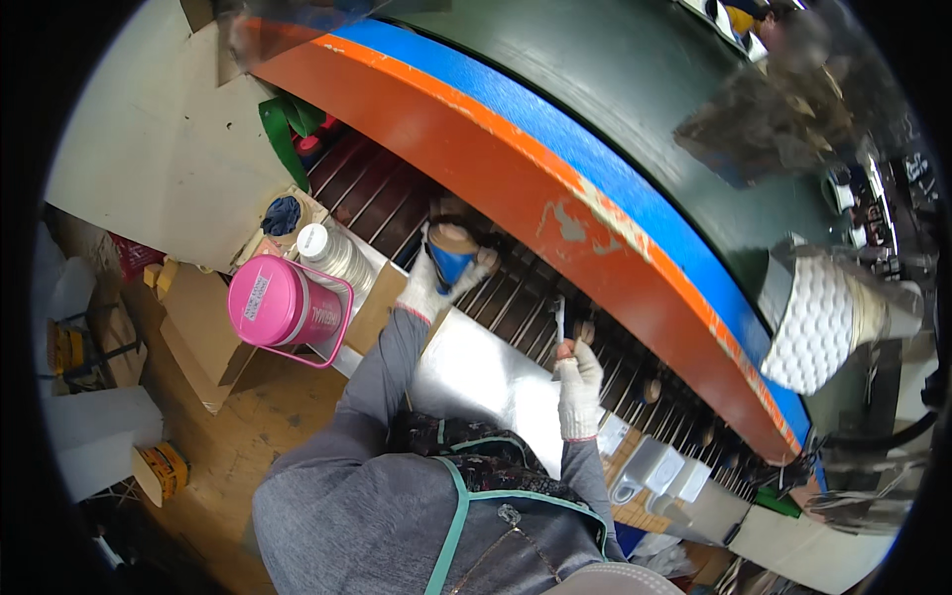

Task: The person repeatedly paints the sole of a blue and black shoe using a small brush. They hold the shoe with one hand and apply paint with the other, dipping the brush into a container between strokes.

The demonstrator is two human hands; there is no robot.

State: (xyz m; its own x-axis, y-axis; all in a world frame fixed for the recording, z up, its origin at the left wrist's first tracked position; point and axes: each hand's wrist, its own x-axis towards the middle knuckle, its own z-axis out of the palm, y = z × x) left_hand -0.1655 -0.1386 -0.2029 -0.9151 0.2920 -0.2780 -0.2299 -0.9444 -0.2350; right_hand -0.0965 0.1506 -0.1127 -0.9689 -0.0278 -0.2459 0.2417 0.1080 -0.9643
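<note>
My gloved left hand [422, 289] grasps a blue, tan-topped piece [452, 266] over the barred rack [508, 300]; my gloved right hand [581, 389] pinches a slim white tool [560, 322], well apart from it. A steady left grip and light right fingers, I judge, serve best.

Silver flat sheet [481, 372] looks smooth shiny metal, blue tapered piece [452, 268] semi-gloss and smooth, off-white knit gloves [579, 397] matt rough cloth, pink round-lidded jug [283, 315] glossy plastic, brown open box [201, 327] matt cardboard, orange curved panel [486, 164] chipped paint, grey long sleeves [379, 367] matt cloth.
</note>
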